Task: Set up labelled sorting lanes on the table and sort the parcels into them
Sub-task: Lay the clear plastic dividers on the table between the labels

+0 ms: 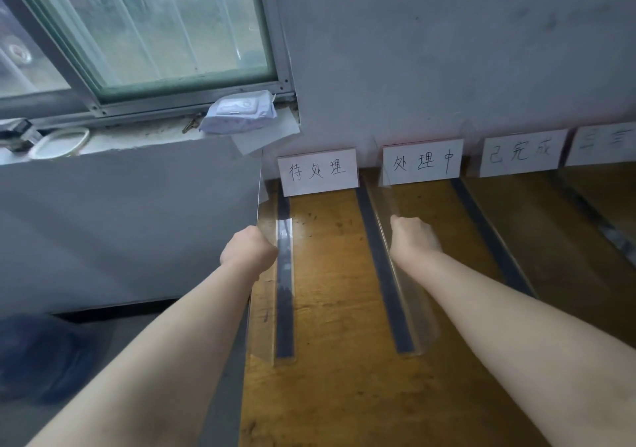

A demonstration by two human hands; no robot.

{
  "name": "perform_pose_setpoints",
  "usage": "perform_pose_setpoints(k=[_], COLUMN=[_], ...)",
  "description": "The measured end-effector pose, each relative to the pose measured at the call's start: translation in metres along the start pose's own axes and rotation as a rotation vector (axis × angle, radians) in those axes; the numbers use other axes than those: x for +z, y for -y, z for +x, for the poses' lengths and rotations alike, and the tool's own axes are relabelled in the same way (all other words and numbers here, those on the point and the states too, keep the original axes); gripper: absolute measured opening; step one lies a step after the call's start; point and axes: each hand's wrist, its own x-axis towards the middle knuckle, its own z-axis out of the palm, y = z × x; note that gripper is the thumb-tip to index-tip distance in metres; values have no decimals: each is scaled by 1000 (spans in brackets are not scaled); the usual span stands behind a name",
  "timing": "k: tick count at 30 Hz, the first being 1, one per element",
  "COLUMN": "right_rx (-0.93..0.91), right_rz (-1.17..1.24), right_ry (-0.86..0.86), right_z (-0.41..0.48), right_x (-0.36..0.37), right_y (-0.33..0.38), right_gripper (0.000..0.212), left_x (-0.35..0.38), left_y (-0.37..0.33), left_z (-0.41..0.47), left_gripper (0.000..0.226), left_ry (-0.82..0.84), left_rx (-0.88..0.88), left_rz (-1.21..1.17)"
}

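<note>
Presently I note both hands at work on the lane partitions of the table (337, 309). The left hand (249, 250) is clenched over the upper edge of the left clear divider (265, 329), which stands upright along the table's left edge, just beside a dark tape strip (285, 309). The right hand (414, 238) is likewise curled over the top edge of the second clear divider (416, 316), which rises beside the next tape strip (389, 291) to the right. The fingertips are turned away from me, so I judge each grasp from the knuckles only. Each panel is held from above, I judge, so that it can be kept vertical and lined up along its strip, the strips serving as guides for the lane walls. Four cards lean against the far wall: the first label (318, 171) between the two held dividers, the second label (422, 161) at the far end of the second divider, then the third label (521, 153) and a partly cut-off fourth label (602, 145) farther right, placed so that each lane reads from the near side. Whether a panel stands on the third tape strip (492, 240) I cannot tell. No parcels are in view, so I assess the setting-up as unfinished and sorting as not begun. A pack of wipes (241, 113) rests on the window sill, far left, well apart from the work
</note>
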Motion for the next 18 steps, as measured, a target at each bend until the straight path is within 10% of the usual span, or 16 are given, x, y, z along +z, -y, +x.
perform_pose_setpoints(k=[18], right_rx=[-7], right_rz=[-97], right_ry=[0], right_z=[11], right_x=[-3], right_y=[9], right_gripper=[54], left_x=[-1], left_y=[4], left_z=[2], left_gripper=[37], left_ry=[-25], left_rx=[-13], left_rz=[25])
